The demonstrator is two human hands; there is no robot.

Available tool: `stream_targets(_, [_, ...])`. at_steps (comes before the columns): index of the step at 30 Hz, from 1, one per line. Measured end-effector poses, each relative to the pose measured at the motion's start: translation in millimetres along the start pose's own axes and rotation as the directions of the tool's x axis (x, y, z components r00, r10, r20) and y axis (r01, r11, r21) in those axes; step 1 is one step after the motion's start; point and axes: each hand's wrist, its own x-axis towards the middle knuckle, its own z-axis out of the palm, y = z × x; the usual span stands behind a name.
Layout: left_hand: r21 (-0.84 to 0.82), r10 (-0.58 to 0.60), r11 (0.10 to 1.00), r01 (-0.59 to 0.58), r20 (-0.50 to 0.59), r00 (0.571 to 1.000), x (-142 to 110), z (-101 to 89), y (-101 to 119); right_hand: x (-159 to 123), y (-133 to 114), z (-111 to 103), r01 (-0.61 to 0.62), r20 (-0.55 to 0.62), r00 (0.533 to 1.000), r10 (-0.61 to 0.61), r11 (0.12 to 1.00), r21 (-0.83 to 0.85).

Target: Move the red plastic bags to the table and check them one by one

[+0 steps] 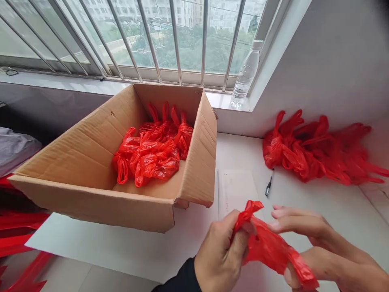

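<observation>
Near the lower right, a red plastic bag [269, 247] stretches between my two hands above the white table. My left hand [223, 251] pinches its gathered, twisted end between thumb and fingers. The bag's other end is hooked on the thumb side of my right hand [322, 239], whose upper fingers reach out along the bag. What the bag contains, if anything, cannot be seen. To the left, an open cardboard box [100, 207] holds several tied red bags [154, 154] with their handles sticking up.
More red bags [304, 150] lie heaped against the wall at right. A black pen [269, 184] and a white sheet [238, 188] lie on the table [121, 247]. A water bottle [245, 77] stands on the windowsill before a barred window. Red material [24, 243] shows at lower left.
</observation>
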Motion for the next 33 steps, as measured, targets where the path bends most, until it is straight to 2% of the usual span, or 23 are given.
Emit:
stream_targets(3, [0.238,0.067,0.971,-0.036,-0.122,0.990,-14.8,12.4,-6.2,22.8,-31.0,9.1,-0.056,0.063,0.996,0.058,0.998,-0.033])
stream_targets(5, [0.336,0.144,0.938,-0.079,-0.175,0.974,-21.7,18.2,-11.2,31.2,-37.7,13.6,-0.072,0.094,0.993,0.074,0.997,-0.026])
stream_targets(6, [0.352,0.162,0.931,-0.096,-0.163,0.973,-22.4,18.7,-11.4,32.7,-38.2,14.8,-0.069,0.114,0.991,0.071,0.997,-0.021])
stream_targets(8, [0.294,0.131,0.950,-0.107,-0.064,0.989,-17.1,14.5,-5.5,31.6,-36.2,15.2,-0.063,0.155,0.986,0.063,0.998,-0.005])
stream_targets(10, [0.108,0.084,0.989,-0.098,0.122,0.989,-6.0,6.0,6.3,27.7,-32.3,14.7,-0.098,0.169,0.981,0.090,0.994,0.037])
stream_targets(11, [-0.004,0.065,0.998,-0.066,0.190,0.980,0.0,1.7,12.4,25.6,-30.1,14.7,-0.130,0.173,0.978,0.118,0.990,0.062])
stream_targets(13, [-0.176,0.027,0.984,0.018,0.249,0.968,10.0,-4.6,20.9,21.7,-25.9,15.8,-0.182,0.168,0.972,0.164,0.979,0.096])
stream_targets(18, [-0.316,-0.057,0.939,0.134,0.242,0.969,18.1,-4.8,13.2,14.5,-18.8,22.8,-0.219,0.109,0.971,0.212,0.974,0.061])
stream_targets(22, [-0.463,-0.139,0.871,0.162,0.085,0.987,20.0,-6.2,-1.4,8.4,-15.6,27.1,-0.320,0.017,0.947,0.320,0.944,0.086])
stream_targets(25, [-0.541,-0.138,0.827,0.152,0.067,0.988,21.4,-9.6,-5.0,3.9,-13.3,31.5,-0.382,0.030,0.924,0.382,0.911,0.154])
stream_targets(29, [-0.448,-0.063,0.887,0.115,0.129,0.990,22.3,-9.3,-0.9,0.2,-9.2,37.5,-0.424,0.073,0.904,0.422,0.861,0.281])
stream_targets(33, [-0.391,-0.085,0.913,0.114,0.091,0.992,24.3,-5.6,2.5,0.5,-1.7,36.3,-0.459,0.134,0.886,0.443,0.807,0.372])
